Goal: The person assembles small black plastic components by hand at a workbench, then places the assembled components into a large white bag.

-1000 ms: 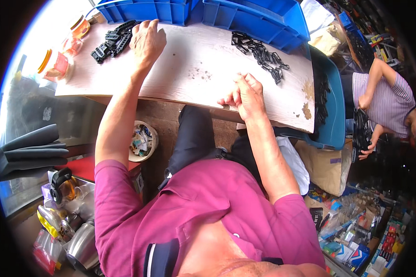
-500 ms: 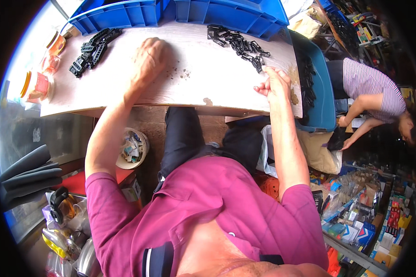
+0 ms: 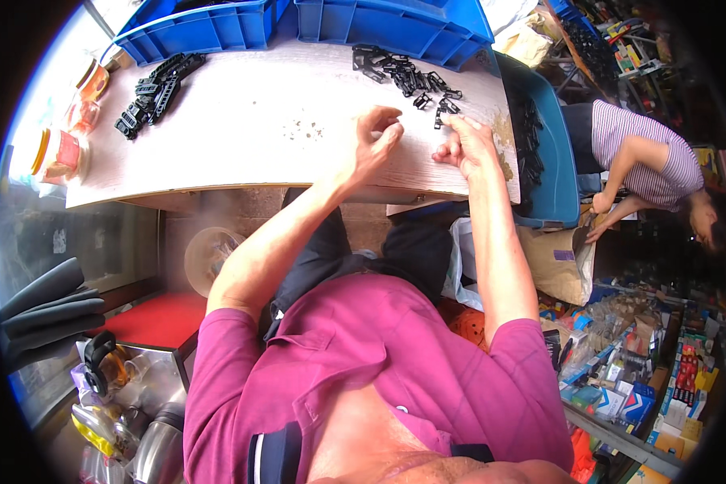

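My right hand [image 3: 469, 147] rests over the right part of the table, index finger stretched out and the other fingers curled lower down. Its index fingertip touches or nearly touches a small black link-shaped plastic piece [image 3: 439, 122] at the near end of a loose pile of black plastic pieces [image 3: 403, 74]. Left of it, my left hand [image 3: 371, 143] hovers over the table with bent fingers and the thumb a little apart. Nothing shows between them. At the far left lies a cluster of joined black plastic strips [image 3: 156, 93], away from both hands.
Two blue crates [image 3: 391, 28] line the table's [image 3: 234, 153] far edge. Jars with orange lids [image 3: 56, 153] stand at its left end. A teal tub [image 3: 558, 181] with black pieces adjoins the right edge. Further right, another person [image 3: 645, 153] bends over a sack [image 3: 561, 258].
My left hand has swung from the table's left-middle across to beside my right hand. The right hand stays by the pile. The other person's hands have shifted at the sack.
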`<state>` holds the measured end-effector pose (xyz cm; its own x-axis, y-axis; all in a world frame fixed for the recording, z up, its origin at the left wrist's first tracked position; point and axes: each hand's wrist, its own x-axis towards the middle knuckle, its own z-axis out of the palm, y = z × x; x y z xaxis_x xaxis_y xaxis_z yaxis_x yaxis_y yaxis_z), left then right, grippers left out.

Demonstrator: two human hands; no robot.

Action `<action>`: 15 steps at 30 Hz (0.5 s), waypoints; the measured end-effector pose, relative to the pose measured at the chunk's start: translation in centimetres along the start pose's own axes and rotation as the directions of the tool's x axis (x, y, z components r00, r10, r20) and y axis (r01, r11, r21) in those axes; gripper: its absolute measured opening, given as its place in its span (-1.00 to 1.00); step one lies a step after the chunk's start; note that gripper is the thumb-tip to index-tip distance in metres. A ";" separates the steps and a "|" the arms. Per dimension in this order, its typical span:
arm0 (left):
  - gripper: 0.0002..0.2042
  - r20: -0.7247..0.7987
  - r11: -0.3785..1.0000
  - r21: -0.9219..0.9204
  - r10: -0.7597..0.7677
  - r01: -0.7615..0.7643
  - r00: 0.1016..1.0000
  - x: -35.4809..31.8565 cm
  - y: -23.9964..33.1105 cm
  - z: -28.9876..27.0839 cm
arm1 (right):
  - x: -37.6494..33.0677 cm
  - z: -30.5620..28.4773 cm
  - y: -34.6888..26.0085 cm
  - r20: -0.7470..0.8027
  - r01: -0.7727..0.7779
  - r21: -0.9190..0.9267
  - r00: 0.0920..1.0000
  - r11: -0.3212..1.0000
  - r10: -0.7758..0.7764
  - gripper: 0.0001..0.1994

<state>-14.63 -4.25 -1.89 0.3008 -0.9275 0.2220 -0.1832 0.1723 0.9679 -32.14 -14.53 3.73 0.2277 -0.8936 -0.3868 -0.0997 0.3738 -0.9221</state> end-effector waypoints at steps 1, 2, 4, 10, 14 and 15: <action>-0.62 0.007 0.974 -0.211 -0.084 0.084 0.996 0.7 -0.7 1.1 | -0.3 0.0 0.1 0.072 0.014 0.076 0.997 0.997 -0.019 -0.86; -0.62 0.009 0.974 -0.212 -0.083 0.083 0.997 1.2 0.0 1.8 | -0.5 0.1 0.4 0.069 0.015 0.077 0.997 0.997 -0.020 -0.86; -0.54 0.126 0.835 -0.471 -0.256 0.285 0.958 2.0 1.2 2.8 | -0.9 0.7 1.0 0.171 0.047 0.157 0.982 0.986 -0.074 -0.87; -0.55 0.279 0.746 -0.526 -0.302 0.408 0.911 3.0 1.0 2.3 | -1.5 2.1 2.0 0.189 0.139 0.118 0.969 0.983 -0.160 -0.83; -0.59 0.185 0.799 -0.536 -0.206 0.274 0.961 2.2 0.5 2.7 | -1.6 2.4 2.0 0.159 0.156 0.208 0.969 0.966 -0.191 -0.86; -0.60 0.159 0.831 -0.507 -0.169 0.227 0.973 2.1 0.4 2.9 | -1.4 2.2 2.3 0.149 0.202 0.198 0.961 0.959 -0.233 -0.87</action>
<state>-16.73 -7.12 -1.39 0.1746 -0.9841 0.0339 0.3908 0.1009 0.9149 -30.49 -11.91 2.17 0.3861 -0.9088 -0.1579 0.1417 0.2276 -0.9634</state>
